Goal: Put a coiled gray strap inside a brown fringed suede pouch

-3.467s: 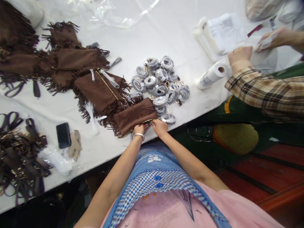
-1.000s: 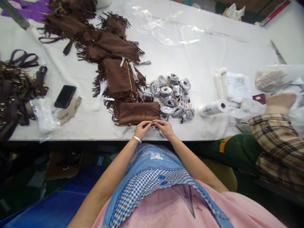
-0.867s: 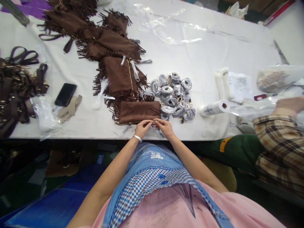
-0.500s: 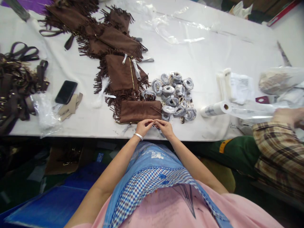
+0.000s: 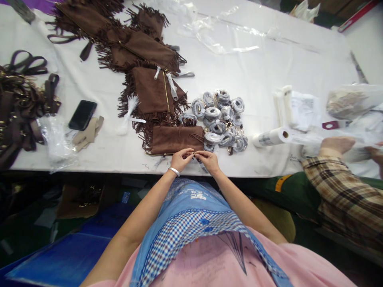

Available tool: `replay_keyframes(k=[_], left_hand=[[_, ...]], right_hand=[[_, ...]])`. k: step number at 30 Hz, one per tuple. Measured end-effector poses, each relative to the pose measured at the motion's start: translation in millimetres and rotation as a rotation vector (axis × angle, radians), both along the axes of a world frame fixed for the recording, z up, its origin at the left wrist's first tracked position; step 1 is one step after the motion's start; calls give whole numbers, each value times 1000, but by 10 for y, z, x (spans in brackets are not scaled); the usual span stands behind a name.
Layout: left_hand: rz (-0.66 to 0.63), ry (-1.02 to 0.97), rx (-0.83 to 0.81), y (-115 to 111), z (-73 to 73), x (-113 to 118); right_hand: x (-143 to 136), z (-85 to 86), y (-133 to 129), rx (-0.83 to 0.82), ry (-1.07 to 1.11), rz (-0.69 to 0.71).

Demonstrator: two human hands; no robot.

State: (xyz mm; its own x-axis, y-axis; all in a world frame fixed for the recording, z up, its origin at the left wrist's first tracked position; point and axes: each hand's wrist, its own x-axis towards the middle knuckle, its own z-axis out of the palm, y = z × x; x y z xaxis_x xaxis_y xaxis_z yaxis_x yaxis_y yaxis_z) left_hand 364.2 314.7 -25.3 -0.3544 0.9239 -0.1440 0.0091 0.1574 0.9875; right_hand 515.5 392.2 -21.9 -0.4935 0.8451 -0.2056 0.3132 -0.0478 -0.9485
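Observation:
My left hand and my right hand meet fingertip to fingertip at the near edge of a folded brown fringed bag. Both pinch at something small by the bag's lower right corner; the fingers hide what it is. A thin greyish strip hangs below my right fingers. Touching the bag's right end is a cluster of coiled straps in clear wrapping, with gold clasps showing. Behind lies another brown fringed bag with a gold zipper and a wrapped pull.
More brown fringed bags stretch to the back left. At left are dark straps, a phone and white tag strings. A plastic roll stands right, near a co-worker's plaid sleeve.
My hands stay almost in place, with only slight finger movement. The co-worker's arm at right has shifted left, and a second hand of theirs now shows at the right edge.

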Motion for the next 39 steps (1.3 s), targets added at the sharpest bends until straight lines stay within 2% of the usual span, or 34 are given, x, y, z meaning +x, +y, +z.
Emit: replay_keyframes(k=[9,18,23,28,30,33,36,39], left_hand=[[-8,55,3,-9,-29,16],[16,95,-25,12,-58,75],[15,210,-12,16,-19,58],[13,462,32,-125,46,-199],[-62,703,6,-184,0,-348],[-186,1024,-79,-197,-112,-546],[-268,1061,-102,-117,-139,-693],[-331,1092,-126,5,-14,-808]], right_hand=[[-2,50,3,108,-111,40],[-7,23,-14,226,-248,67],[-21,24,-18,291,-270,76],[240,65,-110,410,-314,31],[401,51,-210,463,-361,50],[566,-51,-375,559,-578,124],[602,-181,-445,567,-779,178],[611,-195,-375,523,-751,204]])
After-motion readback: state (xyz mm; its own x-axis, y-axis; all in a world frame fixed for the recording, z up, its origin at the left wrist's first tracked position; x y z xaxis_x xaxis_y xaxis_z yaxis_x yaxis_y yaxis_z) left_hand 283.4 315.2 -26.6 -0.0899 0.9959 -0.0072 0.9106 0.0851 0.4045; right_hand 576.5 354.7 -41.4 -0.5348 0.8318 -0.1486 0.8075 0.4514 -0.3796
